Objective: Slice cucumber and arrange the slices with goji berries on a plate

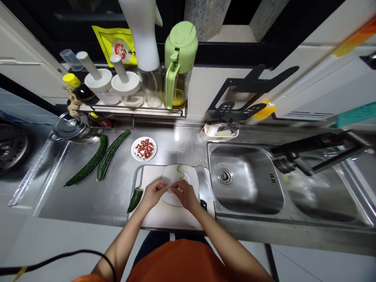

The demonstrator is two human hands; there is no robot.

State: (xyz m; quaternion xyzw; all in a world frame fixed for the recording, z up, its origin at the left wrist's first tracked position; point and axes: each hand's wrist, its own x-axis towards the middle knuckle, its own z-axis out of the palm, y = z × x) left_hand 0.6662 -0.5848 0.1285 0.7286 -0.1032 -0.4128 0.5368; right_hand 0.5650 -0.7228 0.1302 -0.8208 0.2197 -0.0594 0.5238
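Note:
My left hand [155, 192] and my right hand [184, 192] meet over a white squarish plate [192, 178], both pinching a small, thin, pale cucumber slice [169, 189]. Fingers hide much of the slice. Farther back on the plate lies a curved strip of green-edged cucumber slices [180, 172]. The plate rests on a pale cutting board [176, 219]. Beside my left wrist, a cut cucumber end [135, 199] lies at the board's left edge. A kitchen knife [205, 186] lies along the right side, its black handle toward me.
Two whole cucumbers [110, 156] lie on the steel counter at left, near a lidded pot [70, 125]. A small white dish [133, 150] holds chopped red bits. The sink [246, 180] is at right, with a black faucet [317, 150]. Behind, a rack carries jars and a green oil bottle [180, 51].

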